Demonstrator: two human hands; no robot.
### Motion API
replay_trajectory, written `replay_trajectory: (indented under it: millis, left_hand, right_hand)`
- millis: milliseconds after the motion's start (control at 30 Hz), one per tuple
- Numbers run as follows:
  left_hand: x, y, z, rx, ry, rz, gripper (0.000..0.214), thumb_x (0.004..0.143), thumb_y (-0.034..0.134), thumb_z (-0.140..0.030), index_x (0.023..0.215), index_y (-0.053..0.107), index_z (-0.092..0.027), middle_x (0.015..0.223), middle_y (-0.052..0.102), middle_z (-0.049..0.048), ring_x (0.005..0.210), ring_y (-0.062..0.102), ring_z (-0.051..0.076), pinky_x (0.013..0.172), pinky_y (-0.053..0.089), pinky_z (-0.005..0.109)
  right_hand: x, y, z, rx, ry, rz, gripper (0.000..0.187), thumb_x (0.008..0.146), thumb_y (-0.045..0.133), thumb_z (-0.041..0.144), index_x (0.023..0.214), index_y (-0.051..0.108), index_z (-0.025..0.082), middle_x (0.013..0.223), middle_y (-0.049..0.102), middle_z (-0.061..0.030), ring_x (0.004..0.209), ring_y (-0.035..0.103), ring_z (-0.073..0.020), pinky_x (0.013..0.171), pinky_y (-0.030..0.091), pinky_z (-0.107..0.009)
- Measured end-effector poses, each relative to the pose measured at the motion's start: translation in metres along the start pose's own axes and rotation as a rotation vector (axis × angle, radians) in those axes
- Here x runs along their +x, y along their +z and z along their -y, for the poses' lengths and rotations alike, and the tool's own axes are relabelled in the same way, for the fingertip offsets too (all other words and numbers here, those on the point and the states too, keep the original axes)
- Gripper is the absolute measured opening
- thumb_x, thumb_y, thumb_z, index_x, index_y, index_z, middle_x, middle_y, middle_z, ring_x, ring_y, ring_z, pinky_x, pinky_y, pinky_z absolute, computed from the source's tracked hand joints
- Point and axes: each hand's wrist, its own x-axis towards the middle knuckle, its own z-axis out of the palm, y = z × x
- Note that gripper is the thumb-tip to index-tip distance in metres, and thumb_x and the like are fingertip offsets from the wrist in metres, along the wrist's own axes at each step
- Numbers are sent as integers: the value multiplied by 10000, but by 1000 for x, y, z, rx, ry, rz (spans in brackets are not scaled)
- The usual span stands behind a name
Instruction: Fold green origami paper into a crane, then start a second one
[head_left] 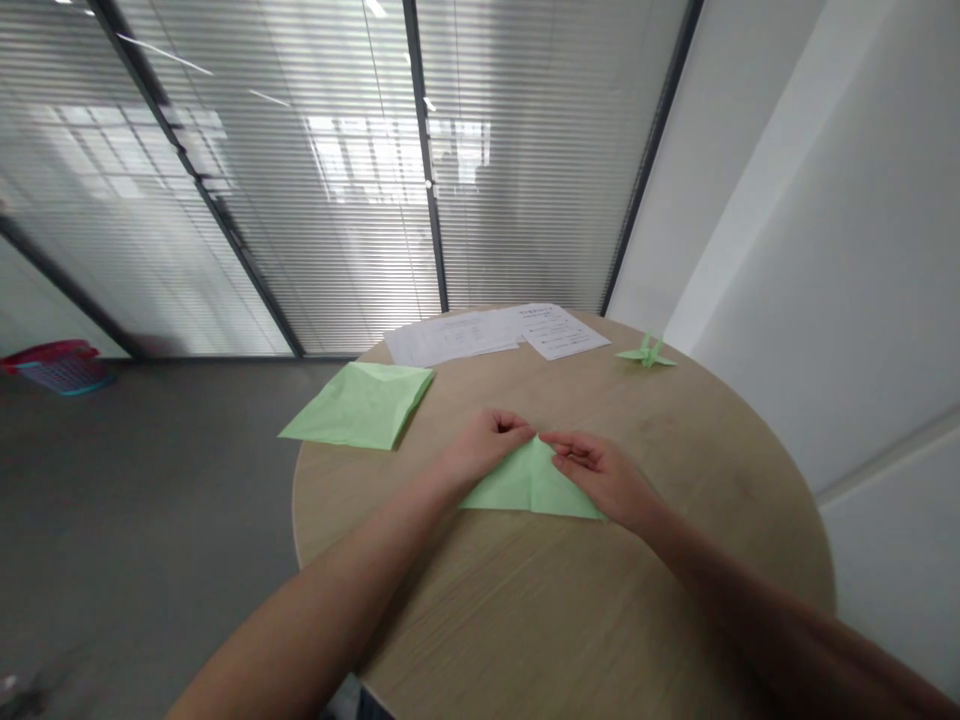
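A sheet of green paper (531,485), folded into a triangle with a crease down its middle, lies on the round wooden table (480,600). Its long edge faces me and its peak points away. My left hand (491,438) has its thumb and fingers closed on the paper near the peak. On the other side, my right hand (592,465) pinches the sloping edge just right of the peak, its fingers bent together. The fingertips of both hands almost meet there and cover part of the upper edges.
More green paper (360,405) overhangs the table's left edge. Printed white sheets (465,335) lie at the back. A folded green paper crane (646,352) stands at the back right. White wall (862,250) borders the right; a red and blue basket (64,368) is on the floor.
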Motion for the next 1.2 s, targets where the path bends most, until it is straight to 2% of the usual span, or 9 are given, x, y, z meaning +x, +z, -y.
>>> replay_trajectory:
  millis: [200,400,500,633,733,967,1067,1200]
  left_hand:
    - [1,1,3,-27,25,8,343,783,625,-472,762,713,-141,617,552,-13,534,414,96,514,296,234]
    - [4,0,9,-39,-15,25,417,802,599,-543,710,665,-142,548,447,-41,481,341,84,471,247,232]
    - [3,0,7,-31,-13,28,436,786,617,-559,738,689,-132,550,459,-33,494,354,88,471,245,230]
    - [1,1,2,18,-5,6,366,767,655,-478,802,740,-124,594,529,-6,526,382,93,489,266,226]
    - [0,1,0,39,15,-16,329,758,657,-443,786,749,-129,607,555,2,548,405,101,502,280,226]
    - [0,0,-2,43,20,23,314,754,647,-441,753,737,-141,598,557,-4,545,402,103,508,294,230]
    - [1,-1,-3,66,30,1,296,753,644,-425,743,730,-141,599,555,-6,548,407,106,513,295,234]
    - [1,-2,-4,76,38,-11,287,759,636,-413,736,728,-142,605,567,-5,557,415,111,521,298,239]
  right_hand:
    - [2,0,-3,21,-7,-15,289,816,634,338,1099,667,288,863,697,-26,764,640,-206,683,496,-338]
    - [4,-3,-4,33,-12,-19,286,823,619,336,1096,674,267,909,717,-35,803,660,-207,733,510,-354]
    - [3,-3,-3,17,-3,-18,293,822,624,344,1101,675,270,912,718,-34,815,663,-215,739,517,-360]
    - [2,-2,-2,6,-9,-10,269,820,628,344,1075,679,273,896,714,-33,809,657,-218,728,511,-358]
    - [2,-2,-2,4,-4,-8,247,824,623,350,1054,670,274,881,715,-26,768,644,-209,673,495,-336]
    - [3,-4,-4,-17,6,17,278,834,620,376,1088,619,263,751,644,6,607,558,-159,533,388,-264]
    - [4,-4,-5,-32,-1,45,292,858,606,381,1121,603,254,673,574,27,563,517,-140,498,351,-244]
    - [1,-3,-4,-17,58,104,366,846,638,412,1170,568,258,657,575,36,505,502,-126,449,339,-231]
